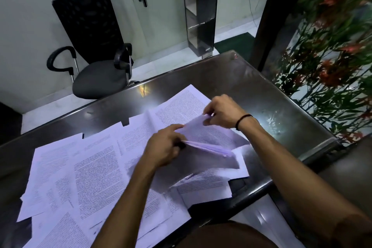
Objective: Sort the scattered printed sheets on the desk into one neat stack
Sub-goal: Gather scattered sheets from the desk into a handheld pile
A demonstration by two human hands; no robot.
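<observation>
Across the middle of the dark glossy desk [231, 78], from its left edge to near its right edge, printed sheets [94, 169] lie scattered and overlapping at different angles, text side up. Some reach the near edge of the desk, and one long sheet [181, 102] points toward the far edge.

Above the right part of this spread, both hands hold a small bundle of sheets [209, 147] lifted off the desk. The left hand [165, 147] is closed on the near left corner of the bundle, thumb and fingers pinching the edges together, with the index finger stretched along the top sheet. The right hand [221, 110] pinches the far corner of the top sheet [205, 133] of that bundle between thumb and fingertips, raising it so the paper curves upward. A black band [242, 120] circles the right wrist. The bundle hangs between the two hands and casts a shadow on the sheets under it.

The loose sheets lie mostly to the left of and below the left hand, with a few directly beneath the lifted bundle near the desk's near right edge.

Beyond the far edge of the desk stands a black office chair [94, 50]. Past the right edge are green plants with red flowers [332, 46].
</observation>
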